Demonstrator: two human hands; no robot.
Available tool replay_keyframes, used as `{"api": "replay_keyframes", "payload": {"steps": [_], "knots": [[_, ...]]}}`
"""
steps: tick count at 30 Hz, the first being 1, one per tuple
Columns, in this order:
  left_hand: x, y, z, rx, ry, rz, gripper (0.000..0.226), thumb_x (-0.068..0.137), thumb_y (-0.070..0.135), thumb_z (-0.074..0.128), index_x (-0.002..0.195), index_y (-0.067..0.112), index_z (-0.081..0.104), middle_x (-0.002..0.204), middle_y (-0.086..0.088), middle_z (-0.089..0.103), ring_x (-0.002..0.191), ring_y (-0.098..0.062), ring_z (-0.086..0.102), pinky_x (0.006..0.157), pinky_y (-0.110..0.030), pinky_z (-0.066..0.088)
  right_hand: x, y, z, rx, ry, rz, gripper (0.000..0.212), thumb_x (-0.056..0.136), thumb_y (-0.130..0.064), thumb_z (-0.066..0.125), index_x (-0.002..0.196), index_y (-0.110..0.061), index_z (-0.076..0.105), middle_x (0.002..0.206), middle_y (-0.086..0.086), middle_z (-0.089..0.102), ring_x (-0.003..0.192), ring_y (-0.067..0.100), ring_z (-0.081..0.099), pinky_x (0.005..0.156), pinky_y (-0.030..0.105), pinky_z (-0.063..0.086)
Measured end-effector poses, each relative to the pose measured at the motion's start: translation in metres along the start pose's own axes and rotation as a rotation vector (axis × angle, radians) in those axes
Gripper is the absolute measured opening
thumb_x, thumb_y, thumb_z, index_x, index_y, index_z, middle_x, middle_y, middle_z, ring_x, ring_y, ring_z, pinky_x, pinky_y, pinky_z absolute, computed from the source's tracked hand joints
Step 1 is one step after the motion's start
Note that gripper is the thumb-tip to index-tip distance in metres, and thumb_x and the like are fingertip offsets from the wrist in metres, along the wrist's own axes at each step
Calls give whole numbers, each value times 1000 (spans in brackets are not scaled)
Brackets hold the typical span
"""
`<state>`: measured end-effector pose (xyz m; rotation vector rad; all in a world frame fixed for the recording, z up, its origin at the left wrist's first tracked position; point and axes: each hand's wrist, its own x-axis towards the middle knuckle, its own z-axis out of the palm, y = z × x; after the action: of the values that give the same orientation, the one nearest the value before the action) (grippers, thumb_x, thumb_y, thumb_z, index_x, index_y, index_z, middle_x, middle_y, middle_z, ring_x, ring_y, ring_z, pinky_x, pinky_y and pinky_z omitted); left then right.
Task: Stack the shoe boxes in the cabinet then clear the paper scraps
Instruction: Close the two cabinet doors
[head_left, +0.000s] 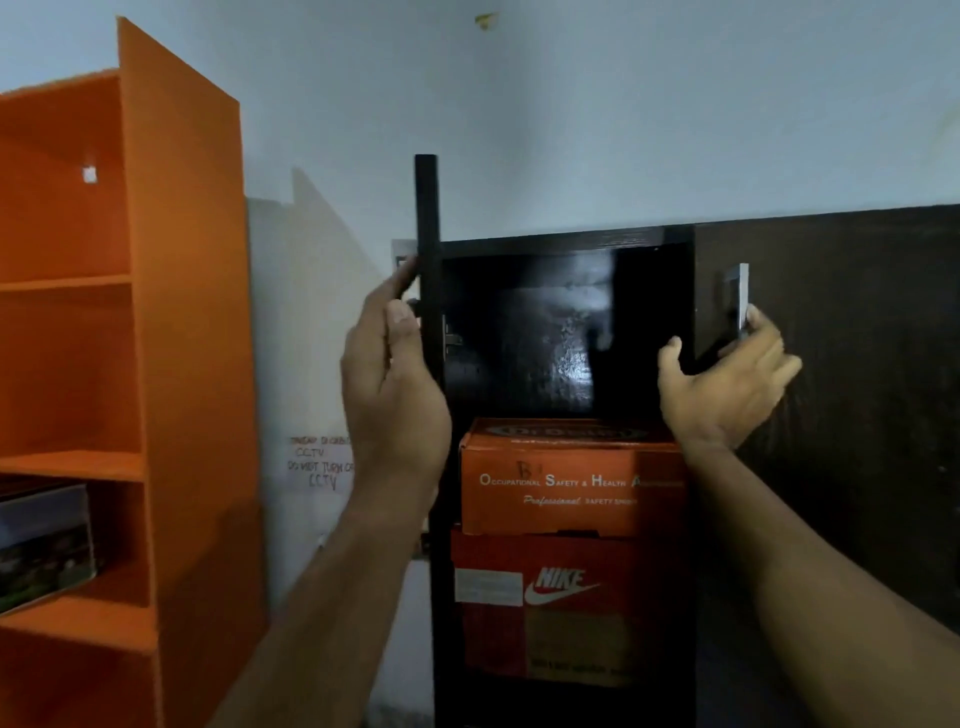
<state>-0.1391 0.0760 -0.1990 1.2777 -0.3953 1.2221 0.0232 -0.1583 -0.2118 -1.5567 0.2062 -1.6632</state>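
Note:
A dark cabinet (561, 240) stands open in front of me. Inside, an orange safety-shoe box (566, 480) rests on a red Nike shoe box (561, 608). The cabinet's left door (428, 218) is swung out edge-on toward me. My left hand (392, 374) holds that door's edge, with the fingers behind it and the thumb in front. My right hand (727, 379) is raised at the closed right door (841, 374), its fingertips touching the silver handle (740, 299). No paper scraps are in view.
An orange shelf unit (156, 322) with an open door stands at the left, with a picture-covered box (44, 545) on a lower shelf. A pale wall with handwriting (319, 462) lies between the shelf and the cabinet.

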Motion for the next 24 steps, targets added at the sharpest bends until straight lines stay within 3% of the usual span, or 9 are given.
{"api": "replay_keyframes", "payload": {"steps": [2, 4, 6, 9, 11, 14, 16, 21, 24], "knots": [[-10, -12, 27, -114, -33, -34, 36, 108, 18, 42, 129, 39, 63, 111, -10, 66, 101, -25, 66, 89, -49, 58, 3, 4, 1, 59, -30, -2, 58, 88, -43, 60, 135, -12, 51, 109, 10, 64, 113, 35, 49, 92, 50, 46], [-18, -19, 56, -204, -50, -59, 40, 106, 9, 48, 128, 40, 59, 104, -11, 66, 92, -22, 64, 84, -39, 56, 11, 15, 1, 132, -102, -27, 41, 98, -36, 51, 131, -10, 52, 107, 10, 64, 113, 35, 49, 90, 49, 46], [-22, -28, 79, -232, -108, -84, 41, 104, 10, 54, 133, 38, 54, 108, -10, 66, 97, -18, 66, 83, -26, 58, 20, 30, 1, 162, -190, -50, 32, 103, -29, 43, 125, -7, 54, 110, 15, 66, 114, 37, 50, 89, 47, 44], [-22, -48, 109, -224, -237, -115, 32, 103, 10, 54, 133, 20, 59, 117, -7, 65, 100, -8, 63, 76, -6, 51, 33, 49, 4, 159, -324, -17, 26, 105, -23, 42, 118, -6, 57, 114, 18, 67, 115, 36, 51, 95, 37, 42], [-20, -60, 125, -177, -289, -106, 27, 103, 12, 55, 129, 18, 62, 119, 2, 65, 105, -8, 64, 79, -10, 52, 39, 50, 8, 174, -376, 32, 19, 105, -15, 46, 115, -7, 60, 115, 16, 67, 117, 35, 54, 96, 29, 39], [-14, -80, 149, -127, -333, -106, 21, 103, 16, 56, 123, 19, 64, 115, 12, 66, 107, -9, 66, 88, -18, 53, 47, 55, 17, 194, -442, 112, 13, 100, -10, 54, 111, -10, 62, 110, 12, 71, 109, 32, 64, 102, 48, 50], [-10, -90, 161, -90, -354, -130, 20, 104, 17, 56, 121, 19, 64, 116, 9, 67, 104, -8, 67, 80, -11, 50, 51, 59, 23, 217, -460, 136, 15, 96, -3, 56, 108, -9, 63, 106, 12, 73, 104, 29, 69, 101, 51, 53], [7, -118, 188, 16, -407, -177, 21, 102, 10, 54, 119, 18, 63, 114, 1, 69, 96, -5, 63, 61, 2, 43, 53, 60, 29, 279, -456, 158, 18, 97, 4, 54, 105, -11, 61, 93, -4, 68, 91, 13, 66, 93, 28, 53], [18, -139, 206, 88, -439, -233, 26, 100, 5, 53, 118, 19, 64, 114, 0, 69, 106, -13, 65, 77, -14, 49, 54, 64, 33, 303, -455, 154, 19, 98, 3, 56, 103, -15, 59, 95, -4, 68, 91, 9, 65, 83, 15, 49]]}}
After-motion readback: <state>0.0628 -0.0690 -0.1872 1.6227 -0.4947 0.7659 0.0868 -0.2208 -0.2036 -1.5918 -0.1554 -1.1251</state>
